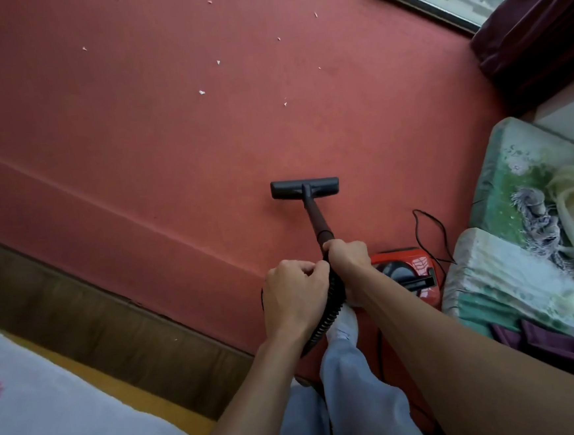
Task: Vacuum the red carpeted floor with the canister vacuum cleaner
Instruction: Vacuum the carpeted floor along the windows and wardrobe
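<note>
Hands (296, 293) gripping vacuum wand (319, 223), nozzle (304, 188) on carpet (134, 126)

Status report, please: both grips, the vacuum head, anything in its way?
Left grip holds the hose, right grip holds the wand. Floor head flat on red carpet. White scraps ahead, nothing blocking.

matt red carpet (169, 140) — glossy red plastic canister (410, 269), ribbed black hose (324, 320) — worn wooden board (79, 302).
</note>
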Available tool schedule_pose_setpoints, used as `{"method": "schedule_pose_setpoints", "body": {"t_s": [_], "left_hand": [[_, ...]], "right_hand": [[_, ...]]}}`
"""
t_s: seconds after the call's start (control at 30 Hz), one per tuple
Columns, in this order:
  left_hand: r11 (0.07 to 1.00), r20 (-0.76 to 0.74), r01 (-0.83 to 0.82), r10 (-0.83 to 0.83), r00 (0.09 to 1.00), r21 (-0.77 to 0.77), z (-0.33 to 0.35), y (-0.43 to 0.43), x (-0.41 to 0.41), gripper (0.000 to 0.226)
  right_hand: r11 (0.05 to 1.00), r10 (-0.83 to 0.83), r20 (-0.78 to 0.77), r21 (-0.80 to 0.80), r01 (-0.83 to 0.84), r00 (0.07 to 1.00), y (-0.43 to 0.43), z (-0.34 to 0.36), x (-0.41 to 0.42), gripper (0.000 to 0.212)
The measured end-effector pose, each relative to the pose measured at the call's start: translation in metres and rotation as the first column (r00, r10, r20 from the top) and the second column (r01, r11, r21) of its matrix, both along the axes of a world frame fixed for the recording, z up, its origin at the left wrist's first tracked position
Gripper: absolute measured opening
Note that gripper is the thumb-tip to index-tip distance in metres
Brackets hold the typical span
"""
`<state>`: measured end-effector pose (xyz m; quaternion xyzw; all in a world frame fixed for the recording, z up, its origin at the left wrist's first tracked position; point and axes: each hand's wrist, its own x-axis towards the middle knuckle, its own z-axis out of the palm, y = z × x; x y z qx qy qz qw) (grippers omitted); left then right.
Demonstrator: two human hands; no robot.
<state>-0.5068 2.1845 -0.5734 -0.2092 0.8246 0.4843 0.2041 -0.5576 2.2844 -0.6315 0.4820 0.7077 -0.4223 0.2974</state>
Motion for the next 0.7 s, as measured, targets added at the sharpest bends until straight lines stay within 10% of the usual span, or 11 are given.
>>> {"method": "schedule_pose_setpoints", "body": {"t_s": [0.7], "left_hand": [[0.983, 0.164, -0.178, 0.168, 0.972, 0.05, -0.033, 0.003, -0.139, 0.042]], "right_hand": [[0.995, 0.088, 0.013, -0.047, -0.088, 0.996, -0.017, -0.035, -0.143, 0.035]]}}
